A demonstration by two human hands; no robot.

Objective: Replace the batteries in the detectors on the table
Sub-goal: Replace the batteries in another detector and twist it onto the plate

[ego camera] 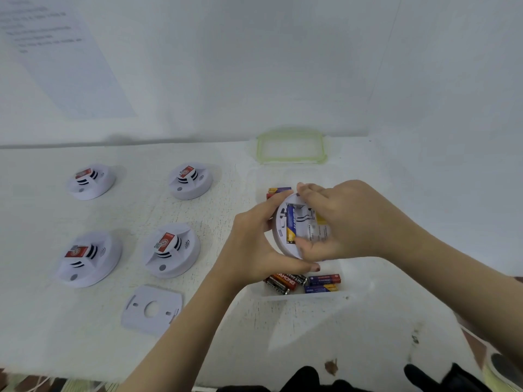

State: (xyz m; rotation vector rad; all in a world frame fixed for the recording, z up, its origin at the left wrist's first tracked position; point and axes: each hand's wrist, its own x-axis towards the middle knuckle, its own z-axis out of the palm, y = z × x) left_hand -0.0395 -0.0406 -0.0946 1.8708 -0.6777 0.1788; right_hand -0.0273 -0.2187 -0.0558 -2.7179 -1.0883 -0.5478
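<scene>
My left hand (254,244) holds a detector (278,222) back side up above the box (297,298), right of the table's (56,321) middle. The fingers curl over the detector's rim at eleven o'clock and the thumb hooks under it at six o'clock, a firm clasp round the white disc.

My right hand (348,219) comes in from three o'clock and lies across the open back. Its fingers are bent, with the fingertips at the disc's twelve o'clock edge and the thumb by the lower end of a blue battery (291,224). The battery lies lengthwise in the left bay. I cannot tell whether this hand pinches the battery or only presses on it. The hand covers the right half of the back.

Loose cells (311,282) lie in the box at six o'clock from the detector, and a few more show at eleven o'clock. A green-rimmed lid (291,159) lies flat at twelve o'clock, near the wall.

Four more detectors sit face up, well apart, off at nine o'clock in two rows: far left (90,181), far right (192,179), near left (87,257), near right (171,250). Each carries a red label on its dome. A white plate (151,309) with a round hole lies flat at eight o'clock, just in front of the near right one.

A printed sheet (56,52), too blurred to read, hangs on the wall at ten o'clock.
</scene>
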